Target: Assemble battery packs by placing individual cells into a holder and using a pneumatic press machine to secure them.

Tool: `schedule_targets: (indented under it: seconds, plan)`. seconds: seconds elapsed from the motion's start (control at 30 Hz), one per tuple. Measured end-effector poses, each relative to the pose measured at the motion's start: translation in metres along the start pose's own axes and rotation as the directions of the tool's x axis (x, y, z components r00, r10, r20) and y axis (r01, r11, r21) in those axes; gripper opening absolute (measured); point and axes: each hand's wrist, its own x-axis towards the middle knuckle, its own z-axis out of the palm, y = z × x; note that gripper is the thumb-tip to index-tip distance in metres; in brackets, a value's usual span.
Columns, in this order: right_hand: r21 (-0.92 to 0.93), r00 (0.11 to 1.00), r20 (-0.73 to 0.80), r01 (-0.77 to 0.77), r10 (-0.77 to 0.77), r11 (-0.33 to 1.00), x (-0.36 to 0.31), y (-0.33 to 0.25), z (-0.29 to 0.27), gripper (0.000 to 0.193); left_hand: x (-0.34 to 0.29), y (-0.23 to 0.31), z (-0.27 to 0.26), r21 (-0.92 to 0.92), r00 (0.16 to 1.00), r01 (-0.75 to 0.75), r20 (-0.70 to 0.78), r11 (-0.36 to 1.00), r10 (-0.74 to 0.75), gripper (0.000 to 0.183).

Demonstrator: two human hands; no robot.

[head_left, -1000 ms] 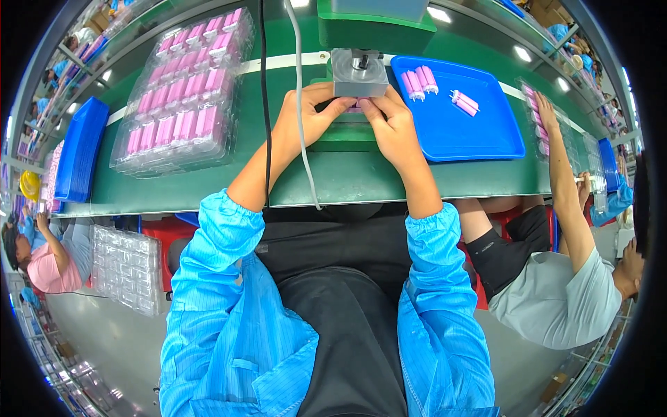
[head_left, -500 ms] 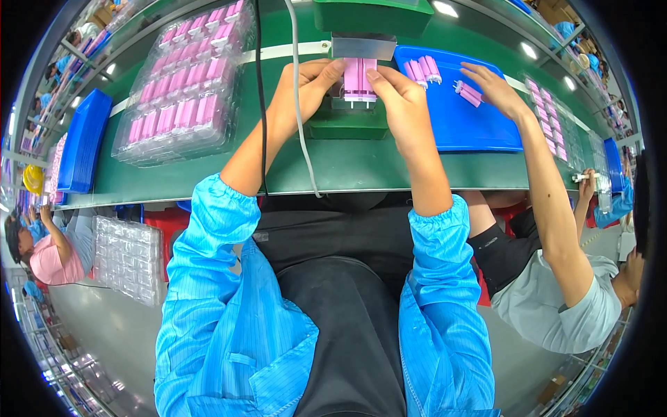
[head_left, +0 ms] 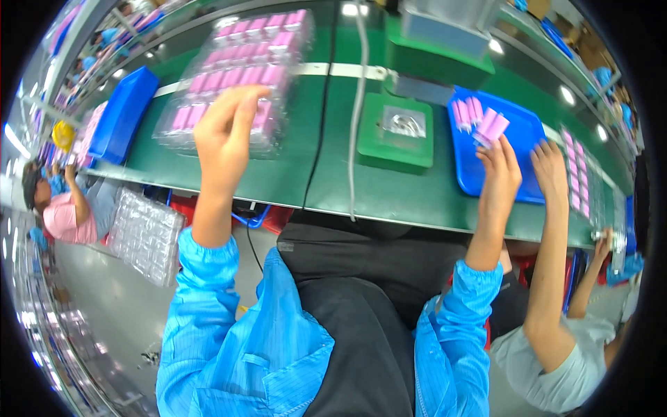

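Note:
My left hand [head_left: 226, 139] is over the clear plastic tray [head_left: 163, 135] of pink battery packs [head_left: 240, 78], at its near right part. Its fingers are bent beside a pack in the front row, slightly blurred; whether they grip anything I cannot tell. Over the blue tray [head_left: 472, 184], my right hand [head_left: 501, 170] is closed on a pink battery pack [head_left: 492, 127], held tilted by its lower end. Further pink packs [head_left: 467, 112] lie in that tray just left of it. Between my hands a green fixture [head_left: 396, 156] with a metal plate [head_left: 403, 124] on top stands with no pack on it.
A co-worker's hand [head_left: 549, 167] reaches over the blue tray's right side. Behind the fixture is a green and grey press block [head_left: 438, 59]. A black cable [head_left: 323, 115] and a grey cable [head_left: 358, 104] cross the bench. Stacked blue trays [head_left: 125, 115] stand far left.
My hands have parted from the fixture: the left went left to the clear tray, the right went right over the blue tray with a pack. The view has shifted. The co-worker's hand stays by the blue tray.

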Motion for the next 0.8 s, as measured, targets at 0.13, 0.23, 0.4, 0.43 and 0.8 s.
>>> schedule_targets:
  seconds: [0.13, 0.23, 0.4, 0.43, 0.8]
  plan:
    - [-0.004, 0.984, -0.108, 0.144, -0.143, 0.99, -0.019, -0.007, 0.017, 0.047, 0.094, -0.05, -0.023, 0.113, 0.996, -0.02, -0.08, 0.993, 0.029, 0.023]
    - [-0.215, 0.956, -0.05, 0.272, -0.289, 0.938, -0.037, -0.001, 0.017, 0.047, 0.165, -0.131, -0.025, 0.299, 0.992, 0.07, 0.083, 0.952, -0.099, 0.031]
    - [-0.526, 0.866, 0.175, 0.484, -0.468, 0.699, -0.051, 0.016, 0.013, 0.04, 0.214, -0.21, 0.033, 0.646, 0.905, 0.062, 0.284, 0.761, -0.316, 0.052]
    - [-0.543, 0.863, 0.181, 0.488, -0.472, 0.683, -0.053, 0.014, 0.011, 0.036, 0.215, -0.215, 0.044, 0.631, 0.908, 0.057, 0.289, 0.774, -0.303, 0.052]
    - [-0.552, 0.855, 0.132, 0.483, -0.501, 0.68, -0.063, 0.008, 0.016, 0.032, 0.197, -0.14, 0.072, 0.882, 0.935, 0.047, 0.126, 0.468, -0.333, 0.032]
